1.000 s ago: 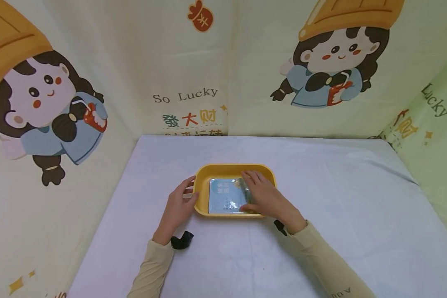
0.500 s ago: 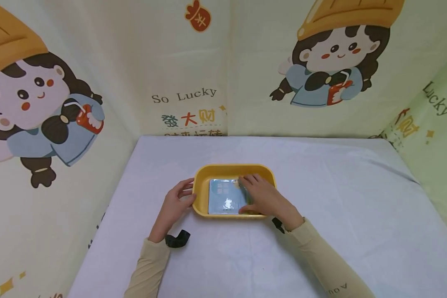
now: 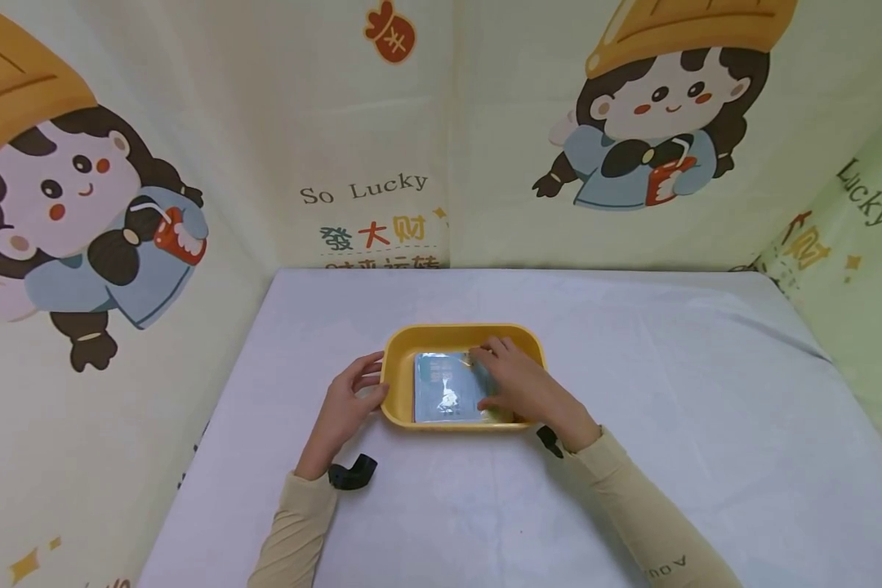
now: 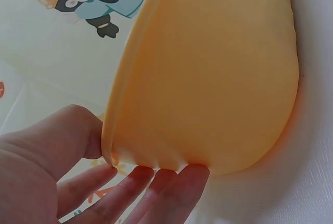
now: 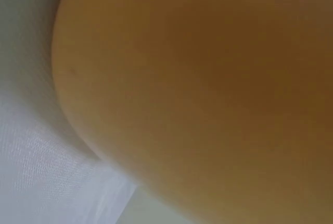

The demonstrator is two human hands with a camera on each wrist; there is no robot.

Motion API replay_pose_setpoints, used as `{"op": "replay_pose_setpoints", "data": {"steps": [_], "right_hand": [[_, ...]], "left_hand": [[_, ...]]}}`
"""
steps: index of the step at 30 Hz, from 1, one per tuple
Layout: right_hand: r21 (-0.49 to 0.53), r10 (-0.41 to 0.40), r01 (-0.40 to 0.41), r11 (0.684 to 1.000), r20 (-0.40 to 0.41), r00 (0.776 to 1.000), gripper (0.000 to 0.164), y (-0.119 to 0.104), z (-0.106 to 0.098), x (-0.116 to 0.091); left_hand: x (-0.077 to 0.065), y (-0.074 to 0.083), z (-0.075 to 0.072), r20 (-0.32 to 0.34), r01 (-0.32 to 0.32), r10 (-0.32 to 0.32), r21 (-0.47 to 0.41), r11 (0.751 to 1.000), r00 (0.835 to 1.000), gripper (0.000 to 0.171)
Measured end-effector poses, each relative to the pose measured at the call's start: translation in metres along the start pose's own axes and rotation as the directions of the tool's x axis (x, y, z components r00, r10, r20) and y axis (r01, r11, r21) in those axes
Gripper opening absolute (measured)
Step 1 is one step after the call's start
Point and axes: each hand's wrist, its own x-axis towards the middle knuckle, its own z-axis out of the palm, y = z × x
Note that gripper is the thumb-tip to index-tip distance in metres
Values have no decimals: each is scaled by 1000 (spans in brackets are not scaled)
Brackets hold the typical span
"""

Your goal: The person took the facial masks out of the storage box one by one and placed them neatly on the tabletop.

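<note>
A yellow tray point(image 3: 399, 400) sits on the white-covered table, with a glossy light-blue book point(image 3: 448, 388) lying flat in it. My left hand point(image 3: 347, 406) is at the tray's left end. The left wrist view shows its fingertips against the tray's outer wall point(image 4: 208, 78) and its thumb at the rim. Reaching over the tray's right end, my right hand point(image 3: 522, 384) lies over the book's right part. Its fingers are at the far edge and its thumb on the cover near the front. The right wrist view holds mostly the tray's blurred outer wall point(image 5: 156, 88).
White cloth covers the table point(image 3: 441, 506). Behind and beside it hang cream curtains point(image 3: 500, 163) printed with cartoon figures and lettering. A black strap piece point(image 3: 353, 473) sticks out at the left wrist, and another point(image 3: 550, 441) at the right wrist.
My right thumb has moved slightly inward from the book's front edge onto its cover. A thin reddish line now shows at the book's left edge. The left hand and tray stay nearly still.
</note>
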Motion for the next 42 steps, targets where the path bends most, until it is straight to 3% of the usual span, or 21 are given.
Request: {"op": "replay_pose_setpoints", "data": {"steps": [9,14,20,28,42], "right_hand": [[94,70,-66,993,-47,996,40,7,-1,1],[144,110,-99,985,-71,991,26,8,4,1],[171,89,-71,983,-99,991,23,12,4,2],[252,67,-36,967,-118,991,20,21,-8,3],[435,49,-14,900,-69,996,21,29,-21,0]], "left_hand": [[1,-2,0,-3,-8,8,-12,1000,1000,53],[-3,-4,0,-19,32,-32,15,999,999,52],[-6,-7,1,-31,27,-25,40,999,999,53],[1,-3,-1,-17,-18,19,19,1000,1000,53],[4,-4,-3,-5,-10,10,-15,1000,1000,52]]}}
